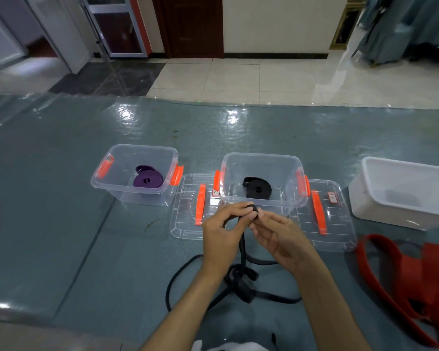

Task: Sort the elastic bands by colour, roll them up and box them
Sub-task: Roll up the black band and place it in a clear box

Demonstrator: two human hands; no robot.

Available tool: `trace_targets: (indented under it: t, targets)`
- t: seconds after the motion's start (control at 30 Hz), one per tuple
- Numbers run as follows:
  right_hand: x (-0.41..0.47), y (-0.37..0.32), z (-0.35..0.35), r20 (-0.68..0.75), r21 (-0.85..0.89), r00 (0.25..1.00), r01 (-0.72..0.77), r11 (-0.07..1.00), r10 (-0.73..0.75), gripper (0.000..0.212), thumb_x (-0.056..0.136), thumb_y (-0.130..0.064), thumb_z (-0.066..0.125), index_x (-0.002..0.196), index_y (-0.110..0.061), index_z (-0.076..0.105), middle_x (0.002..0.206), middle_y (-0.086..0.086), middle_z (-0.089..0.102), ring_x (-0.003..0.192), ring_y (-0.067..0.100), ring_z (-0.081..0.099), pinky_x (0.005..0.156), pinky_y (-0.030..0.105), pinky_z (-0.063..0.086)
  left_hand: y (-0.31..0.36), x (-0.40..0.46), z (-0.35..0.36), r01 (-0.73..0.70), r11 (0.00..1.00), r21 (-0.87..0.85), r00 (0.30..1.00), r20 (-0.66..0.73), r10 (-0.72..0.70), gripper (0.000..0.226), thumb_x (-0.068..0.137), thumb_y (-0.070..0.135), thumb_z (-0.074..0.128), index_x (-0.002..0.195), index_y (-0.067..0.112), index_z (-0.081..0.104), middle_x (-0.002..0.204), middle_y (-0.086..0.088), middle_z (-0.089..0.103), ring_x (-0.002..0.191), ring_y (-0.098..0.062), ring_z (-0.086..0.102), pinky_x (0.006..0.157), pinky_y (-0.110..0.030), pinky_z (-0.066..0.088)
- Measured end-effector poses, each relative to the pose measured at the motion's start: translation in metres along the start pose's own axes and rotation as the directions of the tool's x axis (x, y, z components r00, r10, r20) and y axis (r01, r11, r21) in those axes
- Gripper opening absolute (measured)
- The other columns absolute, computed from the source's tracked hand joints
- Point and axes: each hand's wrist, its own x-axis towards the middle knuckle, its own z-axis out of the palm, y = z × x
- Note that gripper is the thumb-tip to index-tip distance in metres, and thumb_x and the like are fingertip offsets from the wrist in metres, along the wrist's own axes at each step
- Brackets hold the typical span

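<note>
A loose black elastic band (pixel 241 282) lies tangled on the table in front of me, one end lifted up between my hands. My left hand (pixel 223 231) and my right hand (pixel 276 236) both pinch that raised end, where a small tight roll has formed. A rolled black band (pixel 257 189) lies in the middle clear box (pixel 264 158). In the left clear box (pixel 127 150) lies a rolled purple band (pixel 147 180). Red bands (pixel 411 274) are heaped at the right.
Two clear lids with orange handles (pixel 188 224) (pixel 335 224) lie flat beside and under the middle box. A white tub (pixel 403 193) stands at the right. The table (pixel 61 198) carries a glossy teal cover; its far edge meets a tiled floor.
</note>
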Motion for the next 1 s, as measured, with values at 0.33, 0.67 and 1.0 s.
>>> trace_targets:
  t: [0.33,0.67,1.0]
  targets:
    - [-0.001,0.005,0.007,0.002,-0.249,0.988,0.151,0.957,-0.156,0.036,0.094,-0.036,0.071,0.118,-0.009,0.077,0.112,0.01,0.08,0.108,0.024,0.077,0.081,0.022,0.061,-0.001,0.006,-0.01,0.085,0.995,0.042,0.994,0.07,-0.088,0.029,0.094,0.012,0.075,0.118,0.029,0.08,0.111,0.007,0.075,0.111,-0.017,0.071,0.096,-0.024,0.055]
    - [0.002,0.004,0.002,0.105,-0.421,0.81,0.562,0.712,-0.577,0.018,0.096,-0.004,0.073,0.111,-0.011,0.079,0.101,0.007,0.082,0.095,0.024,0.08,0.08,0.029,0.064,0.007,0.007,-0.003,0.2,0.973,-0.112,0.979,0.052,-0.195,0.027,0.092,0.023,0.081,0.116,0.029,0.072,0.11,-0.001,0.078,0.108,-0.022,0.074,0.093,-0.029,0.059]
    - [-0.001,0.003,0.006,0.09,-0.457,0.817,0.542,0.706,-0.569,0.009,0.092,-0.009,0.079,0.099,-0.01,0.073,0.104,0.003,0.08,0.099,0.021,0.079,0.08,0.031,0.065,0.016,0.012,-0.009,0.173,0.97,-0.169,0.985,0.018,-0.172,0.016,0.091,0.005,0.079,0.107,0.007,0.077,0.105,-0.009,0.079,0.103,-0.023,0.076,0.089,-0.025,0.058]
